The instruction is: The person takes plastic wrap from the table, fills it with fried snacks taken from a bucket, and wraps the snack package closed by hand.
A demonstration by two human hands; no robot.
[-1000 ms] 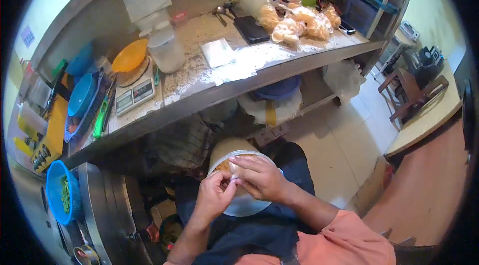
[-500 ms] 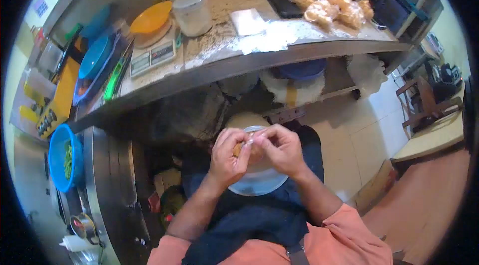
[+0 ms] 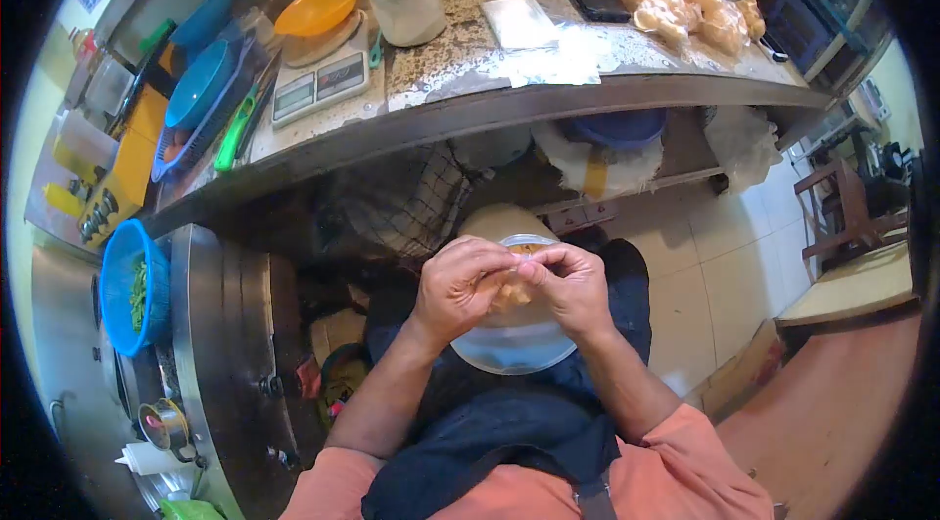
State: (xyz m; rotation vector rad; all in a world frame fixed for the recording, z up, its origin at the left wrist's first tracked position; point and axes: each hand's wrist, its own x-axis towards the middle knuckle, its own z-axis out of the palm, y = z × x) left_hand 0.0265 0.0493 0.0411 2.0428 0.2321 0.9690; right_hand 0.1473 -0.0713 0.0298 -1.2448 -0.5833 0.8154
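Note:
My left hand (image 3: 456, 287) and my right hand (image 3: 570, 291) meet over my lap, thumbs and fingertips pinched together. Between them they grip the top of what looks like a small clear plastic bag (image 3: 511, 298) with orange-brown contents; the fingers cover much of it. Directly below is a round, whitish translucent tub (image 3: 514, 352), resting on or close to my lap. Behind my fingertips shows the rim of a clear round container (image 3: 529, 240) with something orange inside.
On the counter ahead stand a kitchen scale (image 3: 321, 89), an orange bowl (image 3: 320, 6), a lidded jar (image 3: 405, 6), a stack of clear plastic sheets or bags (image 3: 519, 23) and several filled bags (image 3: 685, 11). At left, a blue basket (image 3: 125, 290) holds green vegetables. The counter edge (image 3: 470, 109) runs before me.
The head view has shifted, so the counter sits farther right. My fingertips have come closer together at the bag's top, and its contents now show below them.

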